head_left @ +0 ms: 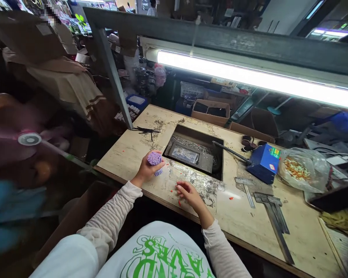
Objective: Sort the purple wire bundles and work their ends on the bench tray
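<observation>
Head view of a worn wooden desk (278, 227) with a rectangular well cut into its middle.

Left hand (146, 170): near the desk's front left corner, its grip wrapped around a purple bundle (154, 159) of thin rods stood on end, raised just above the surface beside the well's left edge.

Right hand (190, 193): close to the front edge, fingers loosely spread and pressed down on a scatter of thin metal pins (204, 185). The hand holds nothing that can be made out, though whether a pin is pinched under the fingertips cannot be told.

The well (195, 151) holds more loose pins and a flat dark tray (187, 154).

Progress, as a judgement: the bundle already looks full and even, so gathering seems well along, while the many pins loose on the desk and in the well suggest much sorting remains.

Other items: a blue box (263, 162) right of the well; a clear bag (303, 169) with orange and pale bits towards the right edge; flat metal bars (274, 214) near the front right; small orange specks (179, 201) by the right hand; a lit tube lamp (258, 79) above the far edge.
</observation>
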Demonstrator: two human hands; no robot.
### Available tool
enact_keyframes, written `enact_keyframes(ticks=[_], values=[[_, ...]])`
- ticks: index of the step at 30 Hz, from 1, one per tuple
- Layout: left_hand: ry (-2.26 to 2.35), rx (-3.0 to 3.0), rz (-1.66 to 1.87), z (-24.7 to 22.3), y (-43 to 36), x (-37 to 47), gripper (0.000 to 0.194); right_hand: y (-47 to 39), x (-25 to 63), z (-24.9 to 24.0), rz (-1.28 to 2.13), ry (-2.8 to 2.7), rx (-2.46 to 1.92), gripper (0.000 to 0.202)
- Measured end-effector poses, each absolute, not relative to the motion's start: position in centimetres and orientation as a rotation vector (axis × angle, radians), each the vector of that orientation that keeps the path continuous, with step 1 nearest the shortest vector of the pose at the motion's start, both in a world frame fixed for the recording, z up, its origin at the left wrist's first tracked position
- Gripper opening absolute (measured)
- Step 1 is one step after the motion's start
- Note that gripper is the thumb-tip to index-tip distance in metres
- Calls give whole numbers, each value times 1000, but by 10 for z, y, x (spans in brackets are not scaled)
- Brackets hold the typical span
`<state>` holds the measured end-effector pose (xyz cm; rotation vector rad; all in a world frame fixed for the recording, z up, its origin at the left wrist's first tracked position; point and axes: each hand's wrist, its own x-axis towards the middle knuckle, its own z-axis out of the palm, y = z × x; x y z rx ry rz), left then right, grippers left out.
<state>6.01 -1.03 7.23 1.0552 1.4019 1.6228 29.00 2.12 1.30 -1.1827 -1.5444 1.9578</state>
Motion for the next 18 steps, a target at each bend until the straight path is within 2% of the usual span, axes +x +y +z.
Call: enact_keyframes(ticks=[8,10,14,18], values=[[1608,1132,1447,12,-12,38,65,19,294,-14,1843,-1548,-1253,43],[1638,1142,1401,8,-11,37,58,19,293,-15,1833,-1558,-1275,42],[1712,1119,1349,4,-6,33,30,19,292,-18,1790,-1583,-1295,38],[1787,1112,1317,6,-2,29,25,14,287,-19,1736,-1591,-1315,33]])
